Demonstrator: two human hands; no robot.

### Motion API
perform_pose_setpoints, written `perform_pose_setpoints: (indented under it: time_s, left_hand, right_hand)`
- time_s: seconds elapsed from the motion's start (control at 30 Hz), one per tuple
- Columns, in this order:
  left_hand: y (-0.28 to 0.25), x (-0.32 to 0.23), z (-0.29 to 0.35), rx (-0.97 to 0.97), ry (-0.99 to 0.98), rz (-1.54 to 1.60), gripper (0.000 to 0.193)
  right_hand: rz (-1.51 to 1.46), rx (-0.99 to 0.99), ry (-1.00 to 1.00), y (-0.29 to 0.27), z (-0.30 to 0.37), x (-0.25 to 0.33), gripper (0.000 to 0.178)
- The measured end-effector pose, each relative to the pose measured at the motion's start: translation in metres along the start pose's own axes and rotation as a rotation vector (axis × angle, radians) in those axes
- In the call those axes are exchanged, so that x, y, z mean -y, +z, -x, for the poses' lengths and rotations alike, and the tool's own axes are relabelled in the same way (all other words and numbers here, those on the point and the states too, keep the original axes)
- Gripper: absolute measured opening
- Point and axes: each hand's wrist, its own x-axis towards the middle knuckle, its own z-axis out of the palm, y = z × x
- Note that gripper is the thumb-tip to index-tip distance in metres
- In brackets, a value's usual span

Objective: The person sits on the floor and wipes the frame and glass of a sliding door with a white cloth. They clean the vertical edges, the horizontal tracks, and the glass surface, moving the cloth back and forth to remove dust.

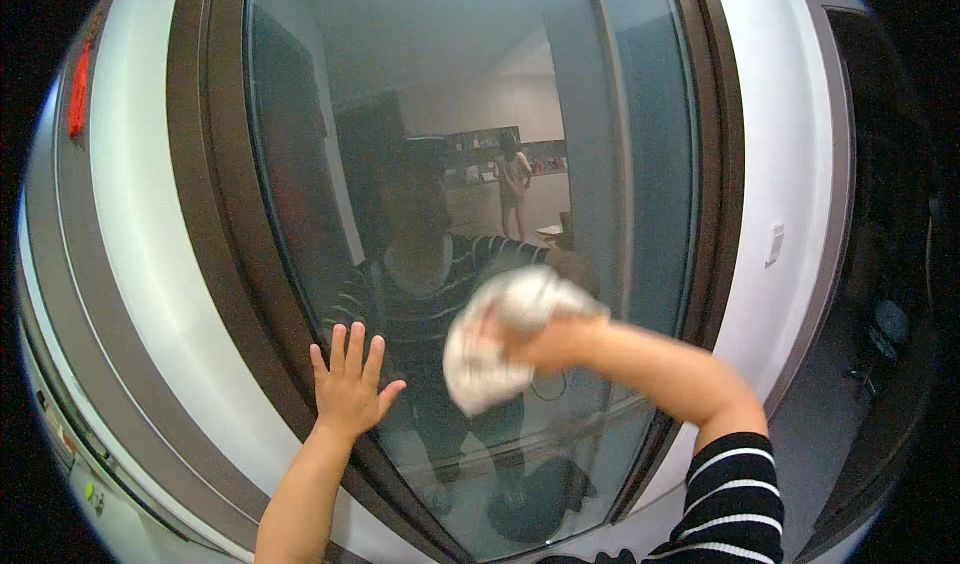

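White cloth [468,369] in right hand [530,345]

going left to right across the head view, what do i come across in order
Red tassel → left hand, fingers spread → white cloth, motion-blurred, in the right hand → white wall switch → dark doorway.

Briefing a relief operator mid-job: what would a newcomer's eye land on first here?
First, the white cloth, blurred in the right hand before the dark glass panel. Next, the left hand, fingers spread near the panel's lower left edge. Then the red tassel at far upper left.
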Motion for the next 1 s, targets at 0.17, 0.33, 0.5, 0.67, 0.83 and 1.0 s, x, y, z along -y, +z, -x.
perform_pose_setpoints:
  time_s: [0.17, 0.33, 0.5, 0.67, 0.83, 1.0]
  left_hand:
    - [0.003, -0.014, -0.009, 0.014, -0.015, 0.100, 0.078]
    - [-0.001, -0.014, -0.015, 0.006, 0.001, 0.124, 0.079]
    - [-0.007, -0.008, -0.008, 0.000, -0.024, 0.166, 0.080]
    - [-0.007, -0.019, -0.015, 0.020, -0.009, 0.184, 0.082]
    - [-0.011, -0.016, -0.010, 0.037, -0.018, 0.164, 0.081]
    - [-0.011, -0.021, -0.018, 0.013, -0.029, 0.203, 0.080]
  right_hand:
    - [0.164, -0.932, 0.674, -0.130, -0.016, -0.133, 0.074]
    - [0.416, -1.129, 0.726, -0.120, -0.025, -0.147, 0.078]
    - [0.169, -0.379, 0.412, 0.039, 0.016, 0.021, 0.059]
    - [0.315, -0.445, 0.408, 0.036, 0.033, 0.023, 0.056]
    - [0.356, -0.799, 0.432, -0.073, -0.067, -0.069, 0.054]
    - [0.367, -0.915, 0.558, -0.106, -0.095, -0.084, 0.053]
